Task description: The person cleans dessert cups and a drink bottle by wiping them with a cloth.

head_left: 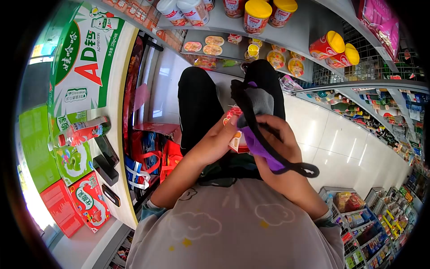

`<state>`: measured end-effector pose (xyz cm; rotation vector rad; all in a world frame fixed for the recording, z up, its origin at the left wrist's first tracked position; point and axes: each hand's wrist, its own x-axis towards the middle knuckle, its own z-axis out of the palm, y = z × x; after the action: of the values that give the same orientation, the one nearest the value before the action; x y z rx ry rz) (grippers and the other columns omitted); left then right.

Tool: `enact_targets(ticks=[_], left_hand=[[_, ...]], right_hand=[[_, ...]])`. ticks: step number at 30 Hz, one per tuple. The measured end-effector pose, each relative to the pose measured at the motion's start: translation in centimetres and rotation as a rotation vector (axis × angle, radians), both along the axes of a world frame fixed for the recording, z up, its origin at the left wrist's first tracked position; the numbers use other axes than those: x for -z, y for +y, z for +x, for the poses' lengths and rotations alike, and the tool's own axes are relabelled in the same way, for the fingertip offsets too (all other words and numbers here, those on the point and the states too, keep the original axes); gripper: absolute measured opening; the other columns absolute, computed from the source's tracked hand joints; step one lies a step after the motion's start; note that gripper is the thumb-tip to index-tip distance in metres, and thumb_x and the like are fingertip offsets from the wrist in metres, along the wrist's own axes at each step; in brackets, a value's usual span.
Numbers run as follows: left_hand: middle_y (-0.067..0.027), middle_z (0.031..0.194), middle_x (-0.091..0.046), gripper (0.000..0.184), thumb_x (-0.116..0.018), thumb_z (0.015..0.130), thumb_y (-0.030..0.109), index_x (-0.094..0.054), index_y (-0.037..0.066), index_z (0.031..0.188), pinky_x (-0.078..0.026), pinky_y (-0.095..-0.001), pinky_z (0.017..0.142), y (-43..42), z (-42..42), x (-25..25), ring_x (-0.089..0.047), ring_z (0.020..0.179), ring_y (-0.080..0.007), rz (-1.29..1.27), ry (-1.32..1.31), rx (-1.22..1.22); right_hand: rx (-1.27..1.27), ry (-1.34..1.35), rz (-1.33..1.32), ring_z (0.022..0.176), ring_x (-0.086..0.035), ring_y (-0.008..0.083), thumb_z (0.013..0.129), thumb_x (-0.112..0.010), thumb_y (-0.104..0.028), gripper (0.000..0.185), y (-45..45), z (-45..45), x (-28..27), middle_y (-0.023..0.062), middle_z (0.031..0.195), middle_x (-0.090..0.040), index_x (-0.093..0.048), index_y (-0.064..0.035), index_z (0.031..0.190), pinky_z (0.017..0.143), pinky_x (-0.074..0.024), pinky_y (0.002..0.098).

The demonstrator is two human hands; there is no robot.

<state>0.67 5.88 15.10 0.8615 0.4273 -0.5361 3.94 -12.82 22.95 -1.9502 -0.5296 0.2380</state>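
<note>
Above my lap, my left hand (221, 136) is closed on a small red and white packet (234, 142), its thumb pressed near the top. My right hand (280, 139) is closed around a purple and grey cloth item (259, 145) with a black edge and a black strap. The strap ends in a loop (307, 170) over my right wrist. The cloth touches the packet between the two hands, and the fingertips there are partly hidden. My knees (197, 87) in black trousers are beyond the hands.
At left a counter (126, 67) bears a drink bottle (85, 131), a black stand (105, 169) and several drink cartons (92, 199). Ahead, shelves (215, 24) hold red tubs with yellow lids (256, 17). Goods racks (358, 233) stand at right beside the tiled floor (322, 134).
</note>
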Motion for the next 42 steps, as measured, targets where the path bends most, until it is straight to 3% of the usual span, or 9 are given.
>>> enact_targets(ticks=[8, 17, 19, 25, 28, 32, 37, 40, 42], left_hand=[[0.0006, 0.109, -0.060, 0.051, -0.044, 0.111, 0.044, -0.046, 0.004, 0.142, -0.046, -0.0211, 0.081, 0.3, 1.2, -1.7, -0.056, 0.094, -0.0042, 0.449, -0.227, 0.039], [-0.0009, 0.106, -0.060, 0.046, -0.046, 0.111, 0.039, -0.049, 0.001, 0.138, -0.047, -0.0225, 0.081, 0.5, 0.7, -2.3, -0.055, 0.092, -0.0054, 0.446, -0.303, 0.060], [-0.0016, 0.108, -0.060, 0.047, -0.047, 0.111, 0.039, -0.048, 0.001, 0.139, -0.048, -0.0228, 0.083, 0.2, 0.4, -2.0, -0.056, 0.094, -0.0058, 0.456, -0.301, 0.055], [-0.0044, 0.116, -0.062, 0.051, -0.050, 0.109, 0.040, -0.045, 0.001, 0.143, -0.049, -0.0245, 0.089, 0.4, -0.1, -2.7, -0.059, 0.102, -0.0072, 0.403, -0.250, 0.024], [-0.0050, 0.117, -0.062, 0.052, -0.050, 0.109, 0.040, -0.043, 0.002, 0.144, -0.050, -0.0248, 0.089, 0.2, -0.3, -3.1, -0.059, 0.103, -0.0073, 0.386, -0.254, 0.040], [-0.0043, 0.116, -0.062, 0.052, -0.049, 0.110, 0.041, -0.044, 0.002, 0.144, -0.049, -0.0240, 0.089, -0.3, 0.0, -3.7, -0.058, 0.103, -0.0070, 0.489, -0.304, -0.011], [-0.0038, 0.116, -0.062, 0.053, -0.048, 0.110, 0.041, -0.044, 0.002, 0.145, -0.048, -0.0222, 0.086, 0.4, 0.2, -3.4, -0.058, 0.101, -0.0063, 0.491, -0.308, -0.093], [-0.0042, 0.117, -0.062, 0.055, -0.048, 0.110, 0.043, -0.043, 0.002, 0.146, -0.049, -0.0232, 0.087, 0.8, 0.1, -2.9, -0.058, 0.101, -0.0069, 0.419, -0.240, -0.037], [-0.0045, 0.119, -0.062, 0.056, -0.048, 0.109, 0.043, -0.042, 0.002, 0.147, -0.049, -0.0238, 0.088, 0.5, -0.2, -3.2, -0.059, 0.102, -0.0074, 0.411, -0.263, -0.002]], right_hand=[[-0.036, -0.095, -0.048, 0.113, -0.059, 0.0367, 0.080, -0.072, 0.002, 0.036, -0.1, 0.4, 0.8, 0.0167, 0.125, -0.057, -0.069, 0.0020, 0.116, 0.097, -0.0495, 0.0416], [-0.271, 0.004, 0.061, 0.110, -0.059, 0.0355, 0.079, -0.071, 0.000, 0.035, -1.9, 0.2, 2.5, 0.0152, 0.119, -0.058, -0.070, -0.0015, 0.114, 0.095, -0.0490, 0.0413], [-0.251, -0.009, 0.016, 0.099, -0.065, 0.0313, 0.079, -0.071, 0.004, 0.028, -2.1, 0.1, 2.8, 0.0130, 0.116, -0.060, -0.071, 0.0025, 0.107, 0.084, -0.0543, 0.0358], [-0.003, 0.126, 0.005, 0.087, -0.073, 0.0199, 0.087, -0.073, -0.002, 0.027, -2.5, -0.3, 3.6, 0.0147, 0.099, -0.074, -0.067, 0.0065, 0.112, 0.078, -0.0570, 0.0306], [0.159, 0.196, 0.077, 0.097, -0.069, 0.0344, 0.085, -0.070, 0.001, 0.027, -1.2, 0.3, 1.5, 0.0171, 0.106, -0.069, -0.070, -0.0015, 0.112, 0.084, -0.0565, 0.0399], [0.017, -0.124, 0.110, 0.097, -0.068, 0.0324, 0.078, -0.075, 0.002, 0.028, -0.8, 0.8, 2.3, 0.0139, 0.108, -0.068, -0.073, 0.0015, 0.106, 0.085, -0.0549, 0.0371], [-0.293, -0.179, 0.156, 0.106, -0.065, 0.0392, 0.090, -0.068, -0.031, 0.041, -2.4, 1.3, 4.2, 0.0176, 0.118, -0.064, -0.071, 0.0030, 0.113, 0.092, -0.0519, 0.0444], [-0.238, -0.108, 0.183, 0.111, -0.064, 0.0406, 0.093, -0.064, -0.036, 0.047, -2.7, 0.7, 4.5, 0.0186, 0.123, -0.064, -0.069, 0.0031, 0.117, 0.094, -0.0517, 0.0455], [-0.065, 0.004, 0.126, 0.113, -0.065, 0.0376, 0.083, -0.072, -0.008, 0.033, -2.3, 0.4, 4.8, 0.0229, 0.125, -0.063, -0.068, 0.0053, 0.113, 0.095, -0.0524, 0.0413]])
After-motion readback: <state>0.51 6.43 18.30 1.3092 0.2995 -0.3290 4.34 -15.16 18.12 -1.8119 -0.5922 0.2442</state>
